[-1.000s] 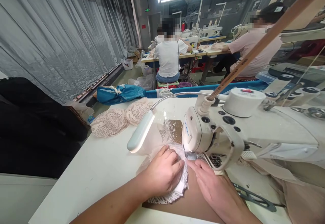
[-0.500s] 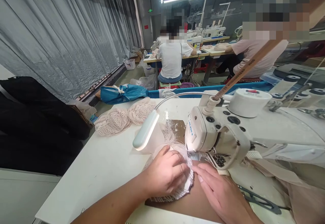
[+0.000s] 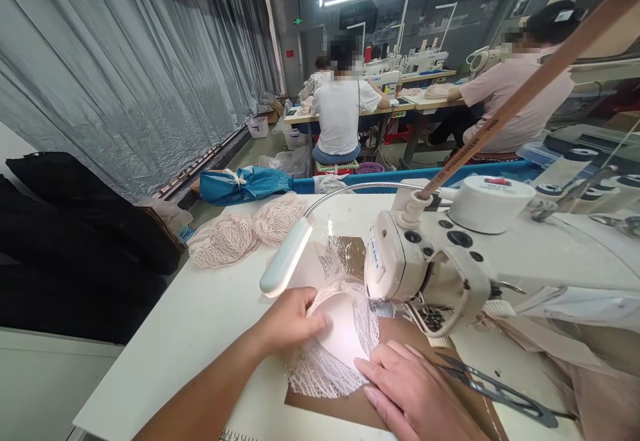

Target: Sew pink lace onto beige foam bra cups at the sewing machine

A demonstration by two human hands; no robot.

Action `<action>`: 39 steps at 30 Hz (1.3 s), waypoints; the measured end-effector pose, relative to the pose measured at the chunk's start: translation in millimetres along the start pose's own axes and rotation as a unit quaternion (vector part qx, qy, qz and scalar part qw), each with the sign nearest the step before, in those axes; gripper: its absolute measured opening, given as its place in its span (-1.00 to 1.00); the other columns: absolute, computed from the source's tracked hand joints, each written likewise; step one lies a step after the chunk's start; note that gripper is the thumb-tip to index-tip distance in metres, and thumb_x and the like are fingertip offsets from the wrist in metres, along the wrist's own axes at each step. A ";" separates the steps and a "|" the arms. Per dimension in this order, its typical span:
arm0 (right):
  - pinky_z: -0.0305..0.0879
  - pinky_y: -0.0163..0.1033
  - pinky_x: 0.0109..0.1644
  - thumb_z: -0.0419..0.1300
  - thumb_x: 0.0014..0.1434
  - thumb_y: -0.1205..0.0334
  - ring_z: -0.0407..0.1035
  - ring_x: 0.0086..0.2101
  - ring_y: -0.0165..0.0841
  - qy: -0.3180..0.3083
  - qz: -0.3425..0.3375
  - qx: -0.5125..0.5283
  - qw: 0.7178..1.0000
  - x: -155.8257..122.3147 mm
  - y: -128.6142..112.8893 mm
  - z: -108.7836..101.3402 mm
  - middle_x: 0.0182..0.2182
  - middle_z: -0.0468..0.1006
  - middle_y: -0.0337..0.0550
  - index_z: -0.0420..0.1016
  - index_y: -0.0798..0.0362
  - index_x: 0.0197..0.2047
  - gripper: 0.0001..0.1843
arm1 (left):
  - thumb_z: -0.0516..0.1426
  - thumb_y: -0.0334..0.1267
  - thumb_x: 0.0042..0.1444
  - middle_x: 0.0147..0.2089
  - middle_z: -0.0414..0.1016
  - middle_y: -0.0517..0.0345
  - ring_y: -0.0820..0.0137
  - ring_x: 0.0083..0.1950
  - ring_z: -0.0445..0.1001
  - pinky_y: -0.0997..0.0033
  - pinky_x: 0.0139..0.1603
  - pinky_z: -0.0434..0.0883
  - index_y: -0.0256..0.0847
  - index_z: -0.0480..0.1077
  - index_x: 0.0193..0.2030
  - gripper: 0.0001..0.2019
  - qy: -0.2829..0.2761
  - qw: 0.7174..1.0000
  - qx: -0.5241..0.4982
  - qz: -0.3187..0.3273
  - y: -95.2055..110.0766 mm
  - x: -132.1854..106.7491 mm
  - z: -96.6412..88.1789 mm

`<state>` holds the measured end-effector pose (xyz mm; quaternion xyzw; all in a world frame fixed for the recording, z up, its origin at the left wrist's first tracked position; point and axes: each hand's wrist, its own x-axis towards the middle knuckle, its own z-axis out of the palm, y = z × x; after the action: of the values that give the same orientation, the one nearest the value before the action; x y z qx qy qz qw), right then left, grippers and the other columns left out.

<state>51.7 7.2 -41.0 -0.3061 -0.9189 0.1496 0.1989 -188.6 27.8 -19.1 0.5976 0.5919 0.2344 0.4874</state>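
Left hand (image 3: 285,321) shifting from atop the lace cup (image 3: 345,334) to its left rim, right hand (image 3: 417,388) sliding down toward its lower edge

From my head view, I am seeing the cup's smooth pale face showing where my left hand was covering it half a second ago. My left hand is now pinching the rim, thumb lying over the smooth face and fingers curling at the far side, their tips partly hidden. My right hand is resting palm down and fairly flat, index finger and thumb parted, the index tip touching the lace at the lower right.

The cup is lying on a brown mat (image 3: 320,409), its upper right edge meeting the needle area of the sewing machine (image 3: 390,261); I cannot tell exactly where the needle is standing. The machine head is bounding my room on the right, and the lamp (image 3: 286,258) is hanging just above my left fingers. Dark snips (image 3: 525,398) are lying just right of my right hand. Leftward, the white tabletop (image 3: 165,354) is stretching from my left forearm to its slanting edge, two more lace cups (image 3: 225,241) sitting near the far end.
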 end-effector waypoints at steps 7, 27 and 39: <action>0.23 -0.21 -0.24 0.10 0.17 0.37 0.33 -0.34 -0.30 0.036 -0.017 -0.001 0.999 -5.3 5.1 3.2 -0.36 0.50 -0.19 0.42 0.01 -0.05 -0.73 | 0.24 -0.20 -0.16 -0.45 0.33 0.20 0.41 -0.40 0.30 0.46 -0.37 0.24 -0.33 0.41 -0.34 -0.74 -0.060 0.993 -0.095 -0.042 -4.2 4.6 5.2; 0.28 -0.23 -0.24 0.14 0.14 0.32 0.38 -0.34 -0.31 0.042 0.016 -0.040 0.998 -6.7 8.8 14.6 -0.38 0.51 -0.23 0.50 -0.04 -0.16 -0.80 | -0.08 -0.38 0.29 -0.29 0.40 0.05 0.32 -0.22 0.33 0.34 -0.14 0.30 -0.27 0.39 -0.22 -0.78 -0.008 0.802 0.426 0.418 27.1 6.9 15.9; 0.45 -0.25 -0.22 -0.06 0.27 0.37 0.52 -0.25 -0.30 0.087 0.046 -0.113 0.989 -8.4 28.3 14.7 -0.17 0.60 -0.06 0.46 0.05 0.00 -0.66 | -0.03 -0.26 0.31 -0.02 0.45 -0.09 0.27 -0.08 0.37 0.27 -0.03 0.29 -0.27 0.36 0.05 -0.73 -0.039 0.793 0.409 0.449 4.7 23.4 28.9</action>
<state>65.4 21.4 -67.4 -0.3800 -0.8942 0.0265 0.2351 -157.1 41.8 -34.0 0.9484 0.2786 0.1391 0.0599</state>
